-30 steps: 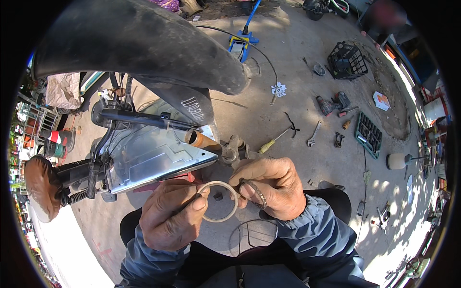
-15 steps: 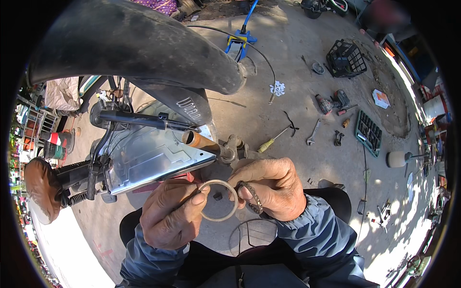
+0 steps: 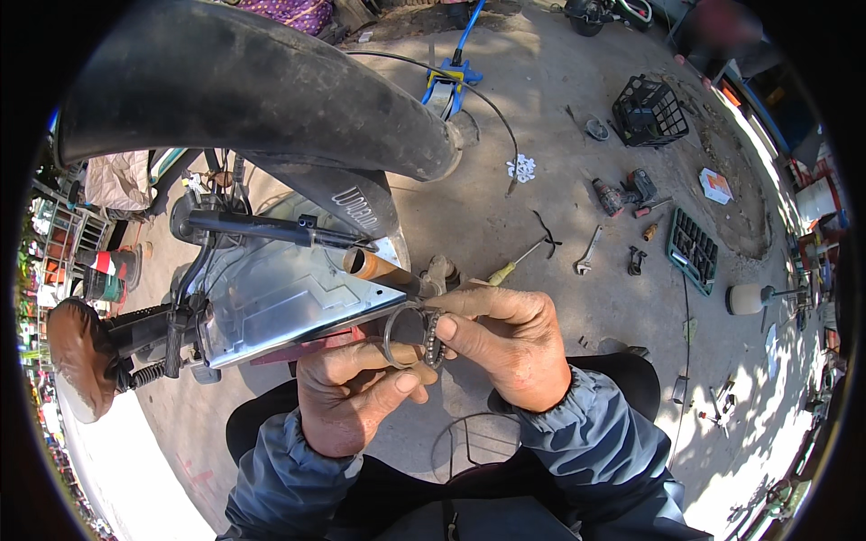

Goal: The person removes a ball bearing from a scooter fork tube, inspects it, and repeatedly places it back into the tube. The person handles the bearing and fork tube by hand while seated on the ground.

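In the head view my left hand (image 3: 347,397) is closed on a plain round ring (image 3: 387,335) from below, thumb and fingers pinched at its lower edge. My right hand (image 3: 501,347) grips a ball bearing ring (image 3: 434,338) between thumb and forefinger, right up against the plain ring. Both parts are held tilted, near edge-on, just below a rusty steering tube (image 3: 368,263) and its lower metal fitting. Beside them is a shiny metal plate (image 3: 271,298) on a disassembled scooter; a large black tubular piece (image 3: 262,81) lies across the upper left.
On the concrete ground are a screwdriver (image 3: 501,274), a wrench (image 3: 587,254), a drill (image 3: 612,196), a green socket case (image 3: 693,251), a black crate (image 3: 649,113), a blue jack (image 3: 451,77) and a spray bottle (image 3: 744,299). A brown-covered seat or grip (image 3: 81,356) is at left.
My left hand moved right, turning the plain ring from face-on to nearly edge-on. My right hand rose slightly and moved left, bringing the bearing ring against the other ring.
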Motion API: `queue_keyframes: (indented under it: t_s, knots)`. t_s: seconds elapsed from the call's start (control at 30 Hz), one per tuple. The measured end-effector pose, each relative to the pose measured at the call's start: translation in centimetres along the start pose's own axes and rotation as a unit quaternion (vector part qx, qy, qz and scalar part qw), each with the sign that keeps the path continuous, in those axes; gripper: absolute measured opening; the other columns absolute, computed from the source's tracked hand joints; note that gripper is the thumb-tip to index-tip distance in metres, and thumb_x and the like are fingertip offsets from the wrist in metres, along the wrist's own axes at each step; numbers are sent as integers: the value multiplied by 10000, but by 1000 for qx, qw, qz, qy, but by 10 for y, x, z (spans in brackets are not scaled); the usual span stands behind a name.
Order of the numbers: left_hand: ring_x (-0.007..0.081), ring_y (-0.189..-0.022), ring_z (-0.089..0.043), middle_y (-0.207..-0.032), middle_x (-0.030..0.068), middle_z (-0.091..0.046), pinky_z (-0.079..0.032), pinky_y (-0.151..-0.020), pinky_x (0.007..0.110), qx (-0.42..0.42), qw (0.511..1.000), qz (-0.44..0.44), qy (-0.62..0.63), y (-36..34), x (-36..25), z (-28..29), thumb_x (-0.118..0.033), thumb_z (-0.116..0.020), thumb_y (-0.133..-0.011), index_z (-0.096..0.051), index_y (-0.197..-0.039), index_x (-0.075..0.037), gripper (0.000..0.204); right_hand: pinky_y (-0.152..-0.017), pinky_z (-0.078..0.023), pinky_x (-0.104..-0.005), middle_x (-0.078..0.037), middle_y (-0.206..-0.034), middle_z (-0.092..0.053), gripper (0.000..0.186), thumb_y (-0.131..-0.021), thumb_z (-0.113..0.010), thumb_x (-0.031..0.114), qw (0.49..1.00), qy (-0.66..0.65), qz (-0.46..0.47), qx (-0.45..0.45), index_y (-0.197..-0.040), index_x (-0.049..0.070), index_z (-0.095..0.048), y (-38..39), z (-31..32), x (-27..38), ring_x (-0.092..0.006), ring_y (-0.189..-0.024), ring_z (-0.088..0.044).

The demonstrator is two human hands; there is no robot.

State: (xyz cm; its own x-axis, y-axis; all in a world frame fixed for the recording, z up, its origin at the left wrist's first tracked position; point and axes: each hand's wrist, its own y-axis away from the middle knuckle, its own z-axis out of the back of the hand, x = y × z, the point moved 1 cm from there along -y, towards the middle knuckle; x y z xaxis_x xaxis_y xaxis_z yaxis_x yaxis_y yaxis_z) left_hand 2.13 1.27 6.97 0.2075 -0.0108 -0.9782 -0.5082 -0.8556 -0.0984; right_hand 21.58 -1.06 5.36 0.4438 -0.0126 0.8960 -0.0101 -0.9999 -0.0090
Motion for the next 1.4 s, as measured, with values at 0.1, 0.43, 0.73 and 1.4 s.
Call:
queue_keyframes:
  t_s: [0.1,0.43,0.73,1.4]
  knots:
    - [214,-769,-729,-930,200,-737,-625,-680,331,0,999,23,31,2,5,1,21,-706,-904,-712,-1099,61,199,-698,-523,-264,-112,-924,-728,146,-933,-726,34,999,35,-8,-21,-1050,-51,-747,0,-4,3,-121,-769,-634]
    - [162,-730,-702,-879,155,-739,-558,-639,266,12,995,40,-87,-8,2,-7,-36,-714,-923,-721,-1047,77,167,-685,-497,-268,-77,-824,-693,137,-865,-746,-11,980,178,71,-58,-1000,-20,-763,-1,3,6,-116,-743,-619]
    - [110,-869,-653,-930,98,-714,-535,-771,257,38,998,37,-41,-2,6,-2,-69,-746,-927,-694,-1091,60,215,-636,-475,-263,-77,-784,-694,148,-833,-755,-20,935,315,133,-99,-979,-44,-767,4,-19,14,-126,-695,-628]
    - [73,-754,-576,-844,37,-652,-472,-670,245,39,996,66,46,5,14,4,-101,-687,-982,-647,-991,26,134,-667,-476,-269,-103,-843,-708,203,-958,-700,97,969,246,37,-12,-1052,-82,-723,4,-15,0,-148,-716,-615]
